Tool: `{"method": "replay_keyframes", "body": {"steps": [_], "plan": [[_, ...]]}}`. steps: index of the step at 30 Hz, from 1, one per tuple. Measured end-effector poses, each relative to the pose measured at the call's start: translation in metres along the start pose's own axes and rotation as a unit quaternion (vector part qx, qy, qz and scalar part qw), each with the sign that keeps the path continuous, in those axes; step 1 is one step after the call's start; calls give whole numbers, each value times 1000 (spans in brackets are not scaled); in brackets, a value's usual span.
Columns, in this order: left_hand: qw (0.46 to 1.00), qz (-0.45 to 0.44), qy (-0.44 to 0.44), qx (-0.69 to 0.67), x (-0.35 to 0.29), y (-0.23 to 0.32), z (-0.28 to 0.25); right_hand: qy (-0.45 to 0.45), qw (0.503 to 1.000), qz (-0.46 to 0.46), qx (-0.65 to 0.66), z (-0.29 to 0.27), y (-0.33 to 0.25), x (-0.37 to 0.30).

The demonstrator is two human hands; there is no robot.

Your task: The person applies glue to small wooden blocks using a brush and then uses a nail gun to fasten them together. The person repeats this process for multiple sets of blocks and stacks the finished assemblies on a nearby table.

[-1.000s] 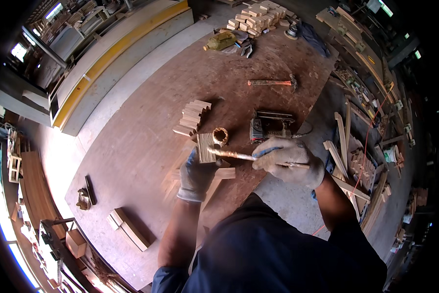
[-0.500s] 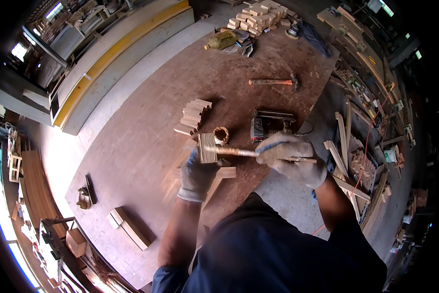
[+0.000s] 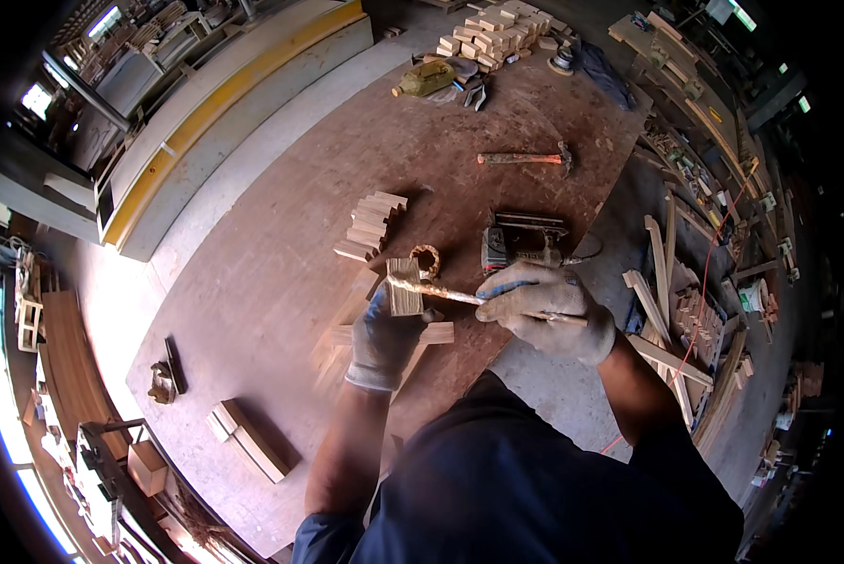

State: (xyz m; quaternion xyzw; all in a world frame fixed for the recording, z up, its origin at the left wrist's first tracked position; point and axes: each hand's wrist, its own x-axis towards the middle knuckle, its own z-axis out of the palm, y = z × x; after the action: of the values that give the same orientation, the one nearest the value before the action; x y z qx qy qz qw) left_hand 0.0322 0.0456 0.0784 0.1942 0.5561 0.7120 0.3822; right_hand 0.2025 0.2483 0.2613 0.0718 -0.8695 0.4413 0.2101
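My left hand [image 3: 384, 343], in a pale work glove, grips a small wooden block [image 3: 405, 293] and holds it up over the table. Pinched in my gloved right hand [image 3: 549, 305] is a thin stick [image 3: 450, 293] crusted with something whitish and brown. Its far end lies across the upper face of the block. Just behind the block stands a small round cup [image 3: 428, 256] with a crusted brown rim, partly hidden. Beyond my right hand lies a nail gun [image 3: 525, 242]. Under my left hand are light wood strips [image 3: 436, 333], partly covered.
Notched wood pieces [image 3: 373, 226] sit in a row left of the cup. Farther off are a hammer [image 3: 521, 159], pliers [image 3: 476, 96], a yellowish bottle [image 3: 427, 78] and a pile of blocks [image 3: 502, 36]. Two joined strips [image 3: 248, 440] lie near left; lumber [image 3: 666, 282] leans at right.
My right hand has shifted a little left, and the stick now slants more, its far end higher on the block. My left hand still holds the block in nearly the same place.
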Motion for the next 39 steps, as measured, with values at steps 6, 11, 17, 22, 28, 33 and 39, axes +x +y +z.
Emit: {"method": "replay_keyframes", "body": {"steps": [6, 11, 17, 22, 28, 33, 39], "plan": [[993, -7, 63, -100, 3, -4, 6, -31, 999, -24, 33, -2, -7, -4], [913, -92, -87, -388, 1, 6, -7, -36, 986, 12, 162, -6, -7, -12], [996, 36, 19, 85, 0, 9, 9, 48, 968, 166, 182, -14, 8, -13], [997, 17, -6, 74, -3, 5, 5, 109, 934, 247, 235, -12, 20, -10], [999, 0, -40, -9, -12, 14, 1, 222, 917, 250, 218, 3, 52, -3], [993, -67, 16, -98, -37, 16, -1, 176, 932, 291, 128, 38, 116, -4], [996, -25, 18, 82, -77, -11, -8, 136, 948, 275, -91, 75, 148, 14]]}}
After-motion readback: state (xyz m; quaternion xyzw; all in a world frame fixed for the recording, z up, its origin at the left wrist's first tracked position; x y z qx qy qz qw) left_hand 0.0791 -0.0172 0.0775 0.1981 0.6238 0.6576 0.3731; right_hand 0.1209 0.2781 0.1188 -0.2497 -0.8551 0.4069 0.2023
